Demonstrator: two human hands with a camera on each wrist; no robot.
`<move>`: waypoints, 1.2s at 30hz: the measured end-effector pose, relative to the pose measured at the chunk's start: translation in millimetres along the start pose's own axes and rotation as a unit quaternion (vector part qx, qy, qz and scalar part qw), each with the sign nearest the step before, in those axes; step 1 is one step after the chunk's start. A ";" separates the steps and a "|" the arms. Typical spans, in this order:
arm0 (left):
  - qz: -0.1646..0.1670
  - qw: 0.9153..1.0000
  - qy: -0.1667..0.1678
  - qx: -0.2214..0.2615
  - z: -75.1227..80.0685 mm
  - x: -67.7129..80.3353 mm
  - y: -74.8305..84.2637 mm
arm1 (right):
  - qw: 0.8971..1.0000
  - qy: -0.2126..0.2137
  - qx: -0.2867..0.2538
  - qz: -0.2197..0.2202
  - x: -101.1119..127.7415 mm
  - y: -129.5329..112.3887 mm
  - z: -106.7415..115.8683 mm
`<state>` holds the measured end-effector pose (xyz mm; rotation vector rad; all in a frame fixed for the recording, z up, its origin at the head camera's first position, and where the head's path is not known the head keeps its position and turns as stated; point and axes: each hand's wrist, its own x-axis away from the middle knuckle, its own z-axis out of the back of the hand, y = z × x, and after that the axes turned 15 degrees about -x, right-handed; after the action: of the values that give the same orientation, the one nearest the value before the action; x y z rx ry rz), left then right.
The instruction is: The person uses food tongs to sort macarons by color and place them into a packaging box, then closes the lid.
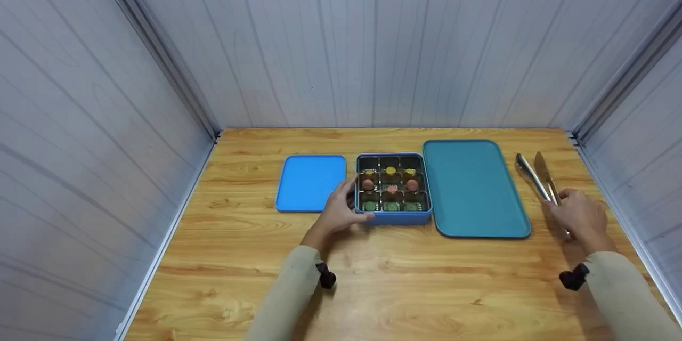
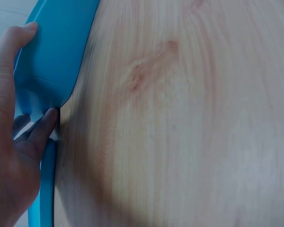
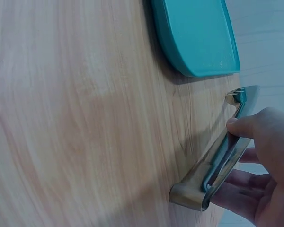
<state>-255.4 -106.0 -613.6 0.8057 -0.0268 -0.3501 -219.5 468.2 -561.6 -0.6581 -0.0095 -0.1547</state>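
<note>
A blue box point(image 1: 397, 217) with a three-by-three grid stands mid-table; it holds yellow, reddish and green round pieces point(image 1: 391, 188). My left hand point(image 1: 354, 200) grips the box's near left corner. In the left wrist view my left hand point(image 2: 40, 71) has its thumb and a finger against the box wall point(image 2: 54, 52). Metal tongs point(image 1: 533, 173) lie at the right of the table. My right hand point(image 1: 557, 208) curls round their hinge end. The right wrist view shows my right hand point(image 3: 227, 156) wrapped round the tongs point(image 3: 213, 172), which touch the table.
A flat blue lid point(image 1: 310, 182) lies left of the box. A teal tray point(image 1: 474, 187), also seen as the tray point(image 3: 199, 33), lies between box and tongs. Grey panel walls close in the wooden table point(image 1: 405, 287) on three sides.
</note>
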 end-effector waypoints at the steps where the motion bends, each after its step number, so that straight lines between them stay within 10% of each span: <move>1: -0.001 1.000 -0.001 0.000 -0.3 -0.3 -0.5 | 1.000 0.001 0.001 0.000 0.3 0.4 -0.3; 19: -0.010 0.999 0.033 -0.024 -10.1 -2.4 -12.2 | 0.999 -0.018 0.018 -0.026 -0.4 -0.4 1.0; 36: 0.038 0.993 0.112 0.002 18.5 -1.1 12.2 | 0.994 0.094 -0.027 0.041 -22.6 -66.4 -20.7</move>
<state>-255.7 -110.9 -592.0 0.8413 0.1521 -0.1862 -252.4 407.0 -538.8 -0.6956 0.2027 -0.1364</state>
